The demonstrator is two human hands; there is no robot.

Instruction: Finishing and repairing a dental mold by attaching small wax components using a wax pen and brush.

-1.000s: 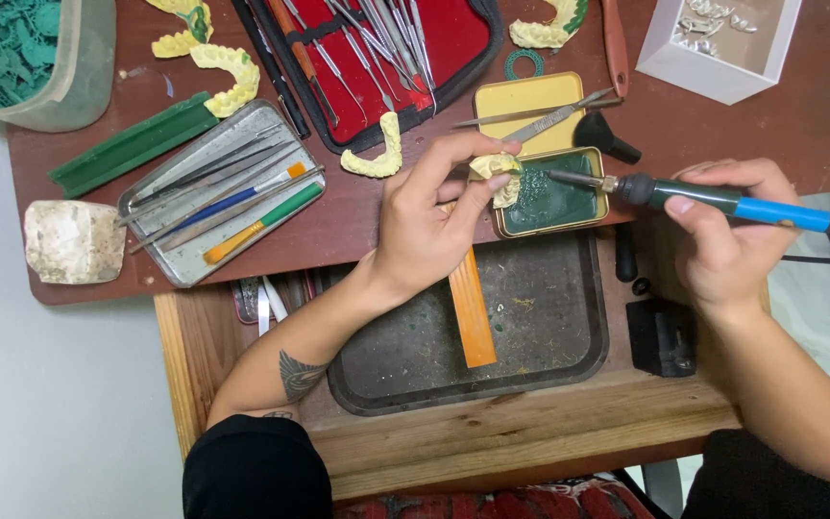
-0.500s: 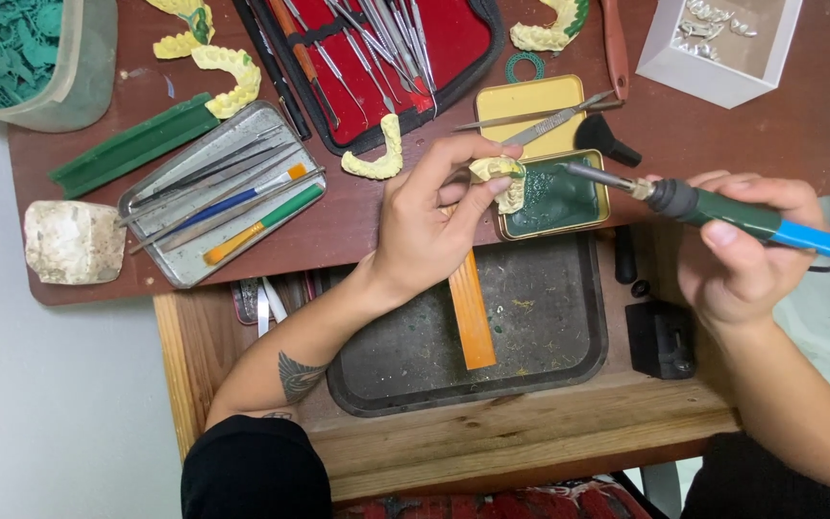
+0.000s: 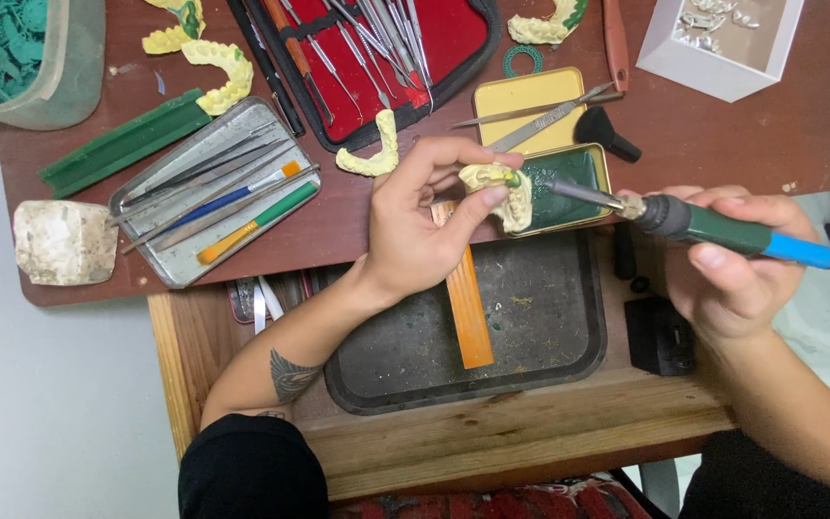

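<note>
Above the dark tray (image 3: 549, 356) at the counter's (image 3: 722, 144) front edge, the left hand (image 3: 425, 226) pinches a pale yellow dental cast (image 3: 500, 189) between thumb and fingertips, holding it just over a small open tin of green wax (image 3: 569, 183). The right hand (image 3: 732, 264) is closed around a green-and-blue heated tool (image 3: 722, 229), its metal tip pointing at the cast, close beside it. An orange strip (image 3: 468, 308) lies across the tray under the left hand. Further left sits a metal tray of instruments (image 3: 208, 192).
</note>
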